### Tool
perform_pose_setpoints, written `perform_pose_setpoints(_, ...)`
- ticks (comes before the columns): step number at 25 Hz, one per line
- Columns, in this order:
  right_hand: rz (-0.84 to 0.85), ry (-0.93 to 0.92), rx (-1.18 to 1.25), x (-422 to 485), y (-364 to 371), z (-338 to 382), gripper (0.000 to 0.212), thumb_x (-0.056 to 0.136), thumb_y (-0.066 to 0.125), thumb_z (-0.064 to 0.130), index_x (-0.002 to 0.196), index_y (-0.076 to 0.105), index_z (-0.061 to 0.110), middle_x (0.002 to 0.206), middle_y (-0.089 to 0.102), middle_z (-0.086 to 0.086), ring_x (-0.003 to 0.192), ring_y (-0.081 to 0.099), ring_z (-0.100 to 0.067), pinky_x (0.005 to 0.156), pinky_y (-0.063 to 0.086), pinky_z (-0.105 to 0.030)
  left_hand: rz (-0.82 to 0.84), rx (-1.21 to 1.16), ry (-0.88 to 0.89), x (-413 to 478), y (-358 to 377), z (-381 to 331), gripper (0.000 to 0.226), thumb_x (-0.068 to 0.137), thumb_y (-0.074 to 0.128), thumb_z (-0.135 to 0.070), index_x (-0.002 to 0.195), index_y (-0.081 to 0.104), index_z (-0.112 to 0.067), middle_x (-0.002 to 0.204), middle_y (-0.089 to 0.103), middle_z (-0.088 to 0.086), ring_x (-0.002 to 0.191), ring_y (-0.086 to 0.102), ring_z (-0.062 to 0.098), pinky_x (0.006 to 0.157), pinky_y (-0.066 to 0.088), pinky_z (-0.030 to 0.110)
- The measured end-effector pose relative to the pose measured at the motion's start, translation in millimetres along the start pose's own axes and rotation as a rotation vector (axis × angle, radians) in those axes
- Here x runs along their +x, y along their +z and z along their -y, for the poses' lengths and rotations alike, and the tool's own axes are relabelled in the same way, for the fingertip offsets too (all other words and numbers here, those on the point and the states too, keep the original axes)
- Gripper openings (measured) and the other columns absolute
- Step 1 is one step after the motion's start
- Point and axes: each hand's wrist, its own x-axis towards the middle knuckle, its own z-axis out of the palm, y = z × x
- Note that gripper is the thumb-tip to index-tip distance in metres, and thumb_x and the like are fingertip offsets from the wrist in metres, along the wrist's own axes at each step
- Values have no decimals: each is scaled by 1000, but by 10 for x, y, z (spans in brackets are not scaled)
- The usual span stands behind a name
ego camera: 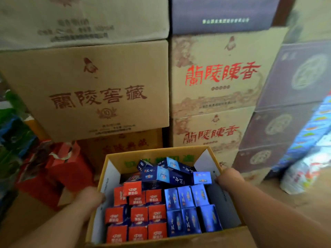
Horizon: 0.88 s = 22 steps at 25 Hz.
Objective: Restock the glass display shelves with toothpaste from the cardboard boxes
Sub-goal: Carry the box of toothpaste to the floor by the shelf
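An open yellow cardboard box [157, 153] sits low in the middle of the head view. It is packed with upright red toothpaste packs [138, 214] on the left and blue toothpaste packs [190, 208] on the right. Several darker blue packs [164, 173] lie loose on top at the back. My left hand [89, 198] grips the box's left wall from outside. On the opposite wall, my right hand [230, 178] holds the rim. The fingers of both hands are hidden behind the box sides.
Stacked brown cartons [93, 90] with red lettering form a wall right behind the box. Dark purple cartons [286, 104] stand at the right, beside blue wrapped packs [311, 136]. Red paper bags [59, 169] and green goods [12, 126] crowd the left.
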Motion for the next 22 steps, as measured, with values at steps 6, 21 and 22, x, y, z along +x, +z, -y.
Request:
perform_pose_setpoints(6, -120, 116, 47, -294, -22, -904, 34, 96, 46, 23, 122, 58, 5, 126, 60, -12, 116, 56, -29, 85, 47, -29, 88, 83, 252, -39, 103, -836, 34, 84, 64, -13, 114, 62, 2, 115, 63, 18, 106, 61, 30, 80, 50, 28)
perform_pose_setpoints(21, -176, 709, 446, -956, 243, -3345, 32, 97, 48, 29, 113, 63, 6, 119, 63, -12, 104, 60, -27, 72, 40, -25, 339, 417, 728, -1119, 1438, -3361, 11, 82, 66, -13, 84, 57, -7, 77, 55, 5, 70, 56, 17, 46, 38, 22)
perform_pose_setpoints(22, -165, 742, 457, -928, 215, -3491, 34, 98, 45, 28, 118, 61, 6, 125, 61, -13, 113, 58, -28, 76, 41, -27, 343, 386, 744, -1179, 1590, -3560, 11, 80, 66, -10, 79, 56, -5, 75, 55, 7, 66, 54, 18, 45, 37, 23)
